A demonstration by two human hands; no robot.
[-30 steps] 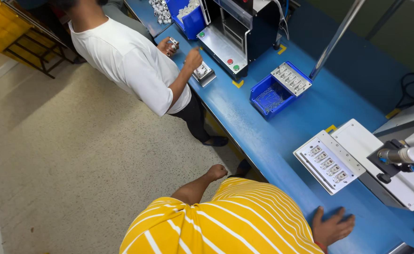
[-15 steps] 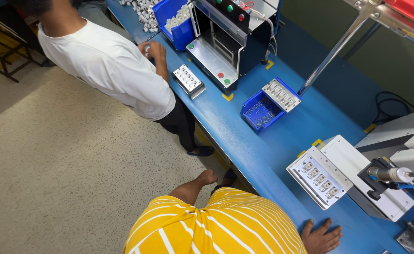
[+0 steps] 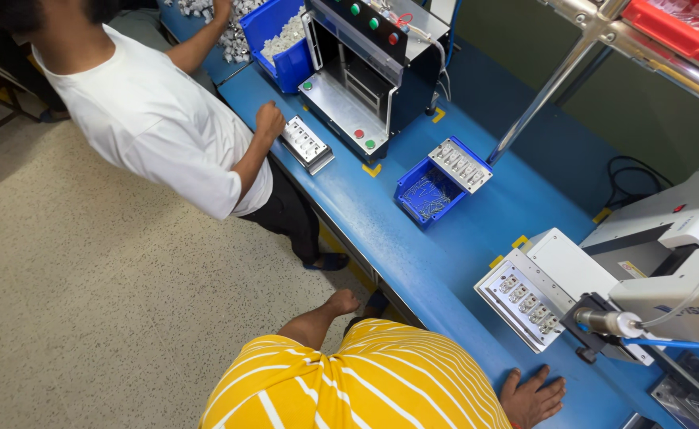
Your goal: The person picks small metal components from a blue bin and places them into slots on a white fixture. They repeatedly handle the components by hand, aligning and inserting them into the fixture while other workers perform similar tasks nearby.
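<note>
you stand side-on to a long blue table, looking down over your yellow striped shirt. your right hand lies flat on the table edge, fingers spread, holding nothing. your left hand hangs by your side away from the table, fingers curled in loosely; it looks empty. the nearest work to your right hand is a grey fixture, just beyond it and apart from it, lying on the white bed of a machine, beside a driver tip. its slots seem to hold small white parts in two rows, so loading looks done, but you cannot tell whether the parts are fastened yet. neither hand touches the fixture, so nothing is under way at it. farther along the table, a blue bin holds small metal pieces, with a second fixture resting across its rim. beyond that, a co-worker in a white shirt rests a fist by a third fixture in front of a dark press.
</note>
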